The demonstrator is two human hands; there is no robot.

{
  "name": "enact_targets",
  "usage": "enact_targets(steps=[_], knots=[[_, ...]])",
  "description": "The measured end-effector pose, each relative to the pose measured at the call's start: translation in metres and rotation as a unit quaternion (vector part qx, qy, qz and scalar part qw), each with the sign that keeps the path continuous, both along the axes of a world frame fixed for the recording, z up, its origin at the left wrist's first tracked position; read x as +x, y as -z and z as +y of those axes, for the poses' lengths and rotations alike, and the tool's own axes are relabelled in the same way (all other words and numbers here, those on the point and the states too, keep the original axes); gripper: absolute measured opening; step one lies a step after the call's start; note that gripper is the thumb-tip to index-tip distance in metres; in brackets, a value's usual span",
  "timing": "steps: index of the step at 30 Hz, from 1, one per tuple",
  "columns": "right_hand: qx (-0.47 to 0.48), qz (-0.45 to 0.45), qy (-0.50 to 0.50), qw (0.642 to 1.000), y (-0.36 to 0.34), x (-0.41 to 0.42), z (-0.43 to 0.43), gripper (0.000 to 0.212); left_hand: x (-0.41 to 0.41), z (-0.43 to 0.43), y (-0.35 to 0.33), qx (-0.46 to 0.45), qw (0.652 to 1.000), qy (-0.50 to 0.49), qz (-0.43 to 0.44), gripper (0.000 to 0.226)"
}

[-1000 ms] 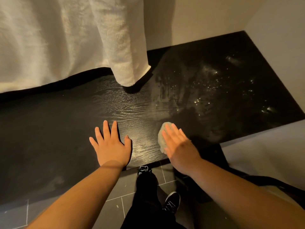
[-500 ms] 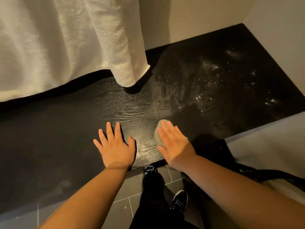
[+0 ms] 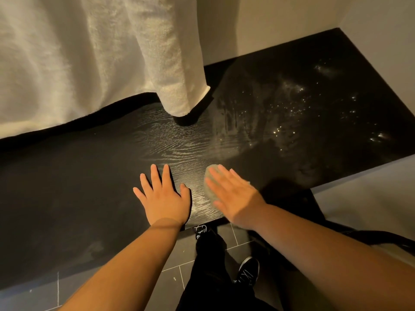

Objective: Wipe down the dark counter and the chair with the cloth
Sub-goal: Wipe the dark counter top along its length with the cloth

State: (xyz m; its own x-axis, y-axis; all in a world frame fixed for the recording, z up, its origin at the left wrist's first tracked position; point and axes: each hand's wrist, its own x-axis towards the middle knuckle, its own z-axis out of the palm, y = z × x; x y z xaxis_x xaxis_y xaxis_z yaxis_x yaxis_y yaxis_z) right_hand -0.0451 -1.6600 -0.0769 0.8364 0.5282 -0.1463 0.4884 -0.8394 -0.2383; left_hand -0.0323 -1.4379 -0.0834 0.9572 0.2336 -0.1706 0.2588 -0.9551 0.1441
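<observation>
Cloth [image 3: 210, 182]: small, grey-green, bunched; lies on the surface [image 3: 67, 187] near its front edge, under the right hand [image 3: 233, 196]. Nearest the camera, low right, is a curved dark frame [image 3: 386, 237]; it may be the chair, cannot tell.

The right hand is flat with fingers straight and its palm presses the cloth down, so only the cloth's left rim shows. The left hand [image 3: 162, 198] lies just beside it, flat and spread on bare surface, holding nothing; likely a brace.

Step in hand, as I read it: wiping the surface, front-centre patch.

Farther right are streaks [image 3: 226, 117], then droplets [image 3: 298, 108] toward the far corner, unwiped. A white towel [image 3: 89, 63] hangs far left, its hem close over the surface.

Next move calls for flat pressure and overlapping strokes out and rightward through the droplets, clear of the towel. The chair step looks not begun.
</observation>
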Motion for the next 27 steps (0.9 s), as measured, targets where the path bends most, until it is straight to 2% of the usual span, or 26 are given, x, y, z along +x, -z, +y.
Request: enact_targets(steps=[3,7,9,10,12,15,18,19,22,24,26,27], knots=[[-0.007,-0.014,-0.015,1.000,0.004,0.021,-0.023,0.067,-0.001,0.000,0.000,-0.007,1.000,0.000,-0.004,0.075],[0.000,0.002,0.179,0.984,0.001,0.060,-0.043,0.065,0.000,0.000,-0.003,-0.010,1.000,0.002,-0.002,0.075],[0.022,0.002,0.232,0.972,0.002,0.060,-0.032,0.067,0.001,0.001,-0.003,-0.011,1.000,0.004,-0.001,0.075],[0.016,-0.006,0.227,0.974,0.003,0.055,-0.022,0.069,0.000,0.001,-0.004,-0.011,1.000,0.005,-0.001,0.075],[0.001,-0.045,0.146,0.988,0.007,0.037,0.000,0.072,0.000,0.001,-0.003,-0.011,1.000,0.006,-0.001,0.076],[0.036,-0.058,0.013,0.998,0.015,0.006,0.016,0.065,0.000,0.001,-0.003,-0.009,1.000,0.005,-0.005,0.075],[0.017,-0.075,-0.051,0.996,0.013,0.018,0.000,0.058,0.000,0.001,-0.003,-0.009,1.000,0.006,-0.004,0.076],[-0.006,-0.077,-0.038,0.996,0.012,0.031,-0.008,0.059,0.000,0.001,-0.003,-0.008,1.000,0.007,-0.004,0.076],[-0.047,-0.040,0.129,0.990,0.007,0.076,-0.035,0.061,0.000,0.001,-0.004,-0.009,1.000,0.007,-0.002,0.076],[-0.025,-0.024,0.219,0.975,0.002,0.090,-0.038,0.061,0.000,0.000,-0.004,-0.007,1.000,0.010,-0.004,0.076],[-0.015,-0.017,0.231,0.973,-0.005,0.084,-0.022,0.066,0.000,0.001,-0.004,-0.004,1.000,0.010,-0.003,0.077],[-0.025,-0.038,0.195,0.980,-0.007,0.074,-0.010,0.067,0.000,0.001,-0.004,-0.003,1.000,0.010,-0.004,0.077]])
